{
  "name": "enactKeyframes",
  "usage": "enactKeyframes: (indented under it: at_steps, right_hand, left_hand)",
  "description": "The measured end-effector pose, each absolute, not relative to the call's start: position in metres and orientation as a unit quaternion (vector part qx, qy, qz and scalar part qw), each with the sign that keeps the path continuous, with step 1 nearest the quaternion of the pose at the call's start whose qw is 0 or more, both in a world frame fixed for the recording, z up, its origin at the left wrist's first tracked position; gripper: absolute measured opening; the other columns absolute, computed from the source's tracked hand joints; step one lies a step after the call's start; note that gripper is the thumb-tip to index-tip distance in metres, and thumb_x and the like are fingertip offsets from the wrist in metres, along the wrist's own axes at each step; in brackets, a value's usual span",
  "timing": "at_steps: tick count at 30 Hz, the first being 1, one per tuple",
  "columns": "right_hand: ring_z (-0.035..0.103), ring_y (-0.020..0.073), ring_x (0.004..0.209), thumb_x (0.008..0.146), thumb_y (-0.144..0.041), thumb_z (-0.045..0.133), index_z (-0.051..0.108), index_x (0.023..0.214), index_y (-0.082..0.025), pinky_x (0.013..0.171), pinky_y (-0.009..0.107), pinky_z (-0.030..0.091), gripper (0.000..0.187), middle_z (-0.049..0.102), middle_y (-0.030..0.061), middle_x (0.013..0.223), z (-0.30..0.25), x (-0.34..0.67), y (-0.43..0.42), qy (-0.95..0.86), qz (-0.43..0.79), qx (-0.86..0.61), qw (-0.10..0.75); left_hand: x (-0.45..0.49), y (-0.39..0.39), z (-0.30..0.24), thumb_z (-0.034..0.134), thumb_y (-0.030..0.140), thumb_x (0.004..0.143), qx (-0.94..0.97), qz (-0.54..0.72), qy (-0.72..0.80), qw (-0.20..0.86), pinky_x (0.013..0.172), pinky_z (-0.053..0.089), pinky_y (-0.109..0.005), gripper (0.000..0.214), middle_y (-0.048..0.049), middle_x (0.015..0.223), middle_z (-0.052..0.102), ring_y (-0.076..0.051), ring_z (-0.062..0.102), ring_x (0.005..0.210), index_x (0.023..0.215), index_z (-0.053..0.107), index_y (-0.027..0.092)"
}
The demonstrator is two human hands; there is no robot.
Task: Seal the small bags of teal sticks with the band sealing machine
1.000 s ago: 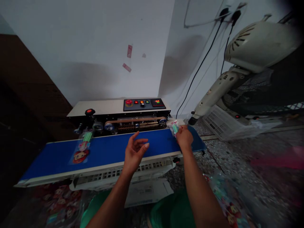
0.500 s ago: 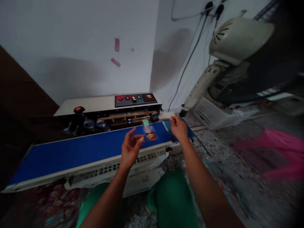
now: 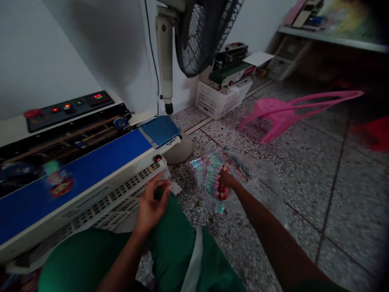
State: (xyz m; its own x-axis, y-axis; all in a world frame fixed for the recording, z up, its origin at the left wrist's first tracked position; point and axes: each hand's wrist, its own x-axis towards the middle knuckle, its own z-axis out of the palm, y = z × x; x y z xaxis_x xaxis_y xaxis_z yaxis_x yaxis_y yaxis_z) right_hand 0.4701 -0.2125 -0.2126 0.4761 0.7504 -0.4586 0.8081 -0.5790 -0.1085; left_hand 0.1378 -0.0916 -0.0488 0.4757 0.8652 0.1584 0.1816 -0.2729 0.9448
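My right hand (image 3: 226,179) reaches down to the floor and into a clear plastic bag (image 3: 258,178) that holds several small printed packets (image 3: 212,178); its fingers are buried among the packets. My left hand (image 3: 152,202) hovers over my green-clad knee, fingers loosely curled and apart, holding nothing. A sealing machine with a blue conveyor belt (image 3: 91,162) stands at my left. One printed packet (image 3: 59,182) with a cartoon face rides on that belt, blurred.
The machine's control panel (image 3: 67,108) shows lit buttons and a red knob. A standing fan (image 3: 197,36) rises behind the belt's end. A white crate (image 3: 219,97) with another machine, a tipped pink stool (image 3: 282,113) and a shelf (image 3: 331,36) lie further off on the speckled floor.
My view has swung right and down. My right hand left the belt's end and dropped into the bag on the floor. My left hand sank toward my knee. The packet moved left along the belt.
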Motion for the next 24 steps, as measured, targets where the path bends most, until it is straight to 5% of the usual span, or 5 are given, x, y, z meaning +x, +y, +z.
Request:
enactKeyframes:
  at_steps: [5,11,17,24]
  right_hand:
    - [0.055,0.0197,0.101,0.087,-0.034,0.052,0.051,0.117,-0.016,0.084,0.041,0.048,0.035,0.053,0.0081,0.118,-0.262,0.474,-0.219,0.422,-0.226,0.875,0.070]
    - [0.041,0.0280,0.119,0.089,-0.035,0.042,0.044,0.124,-0.014,0.092,0.040,0.038,0.041,0.047,0.0169,0.127,-0.289,0.499,-0.191,0.404,-0.189,0.894,0.053]
    - [0.045,0.0301,0.114,0.091,-0.035,0.031,0.044,0.124,-0.014,0.088,0.046,0.036,0.040,0.048,0.0184,0.124,-0.307,0.523,-0.165,0.387,-0.197,0.899,0.065]
    - [0.043,0.0320,0.117,0.084,-0.035,0.046,0.053,0.116,-0.020,0.090,0.046,0.033,0.036,0.051,0.0175,0.120,-0.309,0.541,-0.159,0.397,-0.215,0.888,0.091]
  left_hand:
    - [0.137,-0.091,-0.054,0.060,0.029,0.079,0.781,0.324,0.393,0.360,0.083,0.049,-0.036,0.033,-0.0059,0.096,0.067,-0.021,0.063,0.090,0.110,0.054,0.020]
    - [0.132,-0.088,-0.055,0.061,0.029,0.079,0.807,0.293,0.422,0.292,0.079,0.051,-0.034,0.051,-0.0037,0.093,0.068,-0.019,0.065,0.084,0.126,0.045,0.022]
    - [0.127,-0.084,-0.060,0.061,0.033,0.078,0.806,0.264,0.460,0.263,0.080,0.052,-0.036,0.044,-0.0034,0.095,0.068,-0.020,0.065,0.084,0.120,0.051,0.023]
    - [0.130,-0.078,-0.060,0.060,0.035,0.078,0.803,0.245,0.480,0.256,0.077,0.055,-0.036,0.044,-0.0037,0.093,0.068,-0.021,0.066,0.084,0.119,0.052,0.023]
